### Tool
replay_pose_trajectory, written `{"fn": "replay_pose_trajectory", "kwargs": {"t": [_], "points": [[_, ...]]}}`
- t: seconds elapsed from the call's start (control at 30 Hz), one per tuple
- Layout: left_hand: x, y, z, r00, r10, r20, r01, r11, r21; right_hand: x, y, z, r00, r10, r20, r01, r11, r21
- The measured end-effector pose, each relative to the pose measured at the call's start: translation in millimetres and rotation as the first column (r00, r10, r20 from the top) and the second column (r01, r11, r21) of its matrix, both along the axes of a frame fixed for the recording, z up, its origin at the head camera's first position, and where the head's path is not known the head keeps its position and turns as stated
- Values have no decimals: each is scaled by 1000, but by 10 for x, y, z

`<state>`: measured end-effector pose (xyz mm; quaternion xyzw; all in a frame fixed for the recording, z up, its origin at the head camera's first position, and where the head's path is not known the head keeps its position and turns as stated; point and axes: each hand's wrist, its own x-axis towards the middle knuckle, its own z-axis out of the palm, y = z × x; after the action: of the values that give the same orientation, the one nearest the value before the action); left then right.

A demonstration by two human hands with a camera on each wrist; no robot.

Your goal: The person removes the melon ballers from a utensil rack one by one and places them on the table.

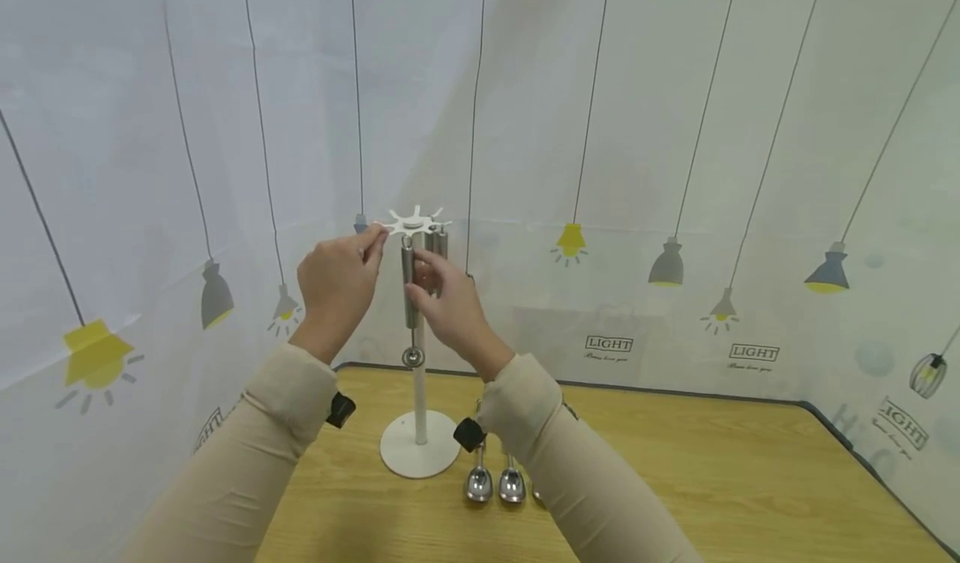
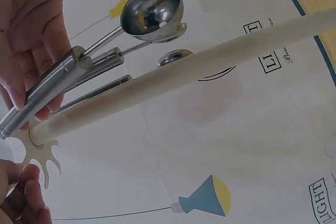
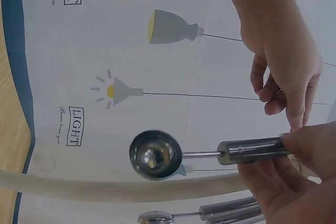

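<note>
A white utensil stand [image 1: 420, 380] rises from a round base to a star-shaped top [image 1: 414, 225] with several hooked arms. My left hand [image 1: 339, 284] pinches one of those arms at its left side. In my right hand [image 1: 453, 301] is a metal scoop [image 1: 408, 284], gripped by its thick steel handle and hanging upright beside the pole, its upper end just below the top. Its round bowl [image 3: 156, 155] has a small hole in it. More metal utensils [image 2: 100, 64] hang at the stand, partly hidden by the right hand in the head view.
Metal spoons [image 1: 478, 484] lie on the wooden table [image 1: 712, 480], right of the stand's base, partly covered by my right sleeve. A dark edge [image 1: 637, 391] borders the table. White sheeting [image 1: 675, 130] printed with lamps stands behind and at both sides.
</note>
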<state>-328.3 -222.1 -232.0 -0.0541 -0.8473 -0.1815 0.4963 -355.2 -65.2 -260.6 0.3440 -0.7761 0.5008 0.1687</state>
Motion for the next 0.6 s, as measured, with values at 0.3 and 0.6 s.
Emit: {"fn": "replay_pose_trajectory", "kwargs": {"t": [0.3,0.6], "points": [[-11,-7,-8,1000,10,14,-10,1000,1,57,27,43,1000,28,13,-28,999,24],[-31,-40,-16,1000,21,20,-21,1000,12,12,90,2,1000,-10,24,10,1000,7]]}}
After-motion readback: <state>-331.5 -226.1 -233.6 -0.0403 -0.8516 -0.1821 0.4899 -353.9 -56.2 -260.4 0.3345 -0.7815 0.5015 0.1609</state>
